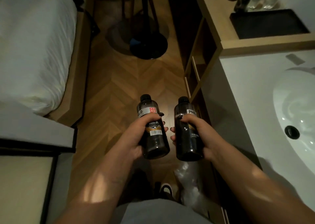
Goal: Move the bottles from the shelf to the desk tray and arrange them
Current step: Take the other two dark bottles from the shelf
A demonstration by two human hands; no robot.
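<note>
My left hand (136, 135) grips a dark plastic bottle (156, 143) with a black cap and a white, red and gold label. My right hand (197, 131) grips a second dark bottle (186, 145) of the same kind, labelled PH8. Both bottles are held upright side by side over the wooden floor, a small gap between them. A black tray (269, 25) lies on the wooden desk (238, 43) at the upper right, with clear glass items behind it. An open wooden shelf unit (199, 58) stands under the desk's left end.
A bed with white sheets (32, 45) fills the left side. A white basin (296, 114) with a black drain sits in the counter at right. A round black table base (148, 48) stands on the floor ahead. A plastic bag (189, 181) lies by my feet.
</note>
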